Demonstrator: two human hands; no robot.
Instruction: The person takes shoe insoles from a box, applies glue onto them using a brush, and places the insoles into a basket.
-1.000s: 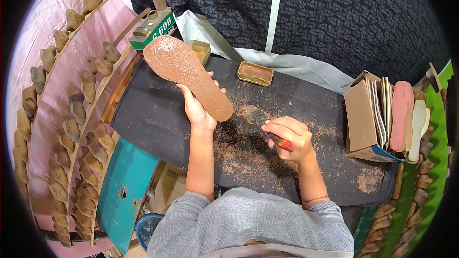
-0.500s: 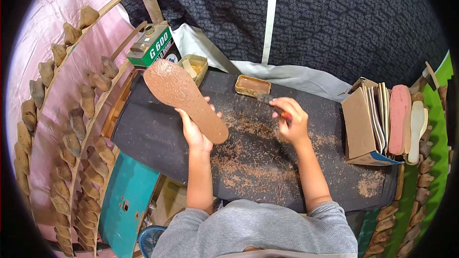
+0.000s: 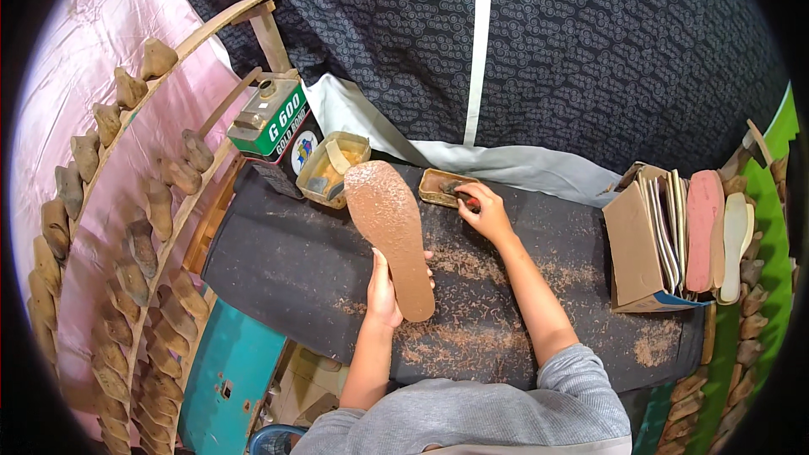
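A brown shoe sole stands tilted up over the table, its upper part glossy and lumpy, its narrow end duller. My left hand is closed round the sole's lower part, thumb on the near side and fingertips showing past the far edge. At the back of the table sits a small rectangular tub. My right hand grips a brush with a red handle, and its dark head is down in the tub. What the tub holds is mostly hidden by the brush and hand.
Brown shavings litter the dark table cover. A green-and-black metal can and a yellowish container stand at the back left. At right is a cardboard box of soles. Wooden shoe lasts line racks on the left.
My right hand has moved left and put the brush head into the tub. My left hand has shifted right and lower, turning the sole more upright.
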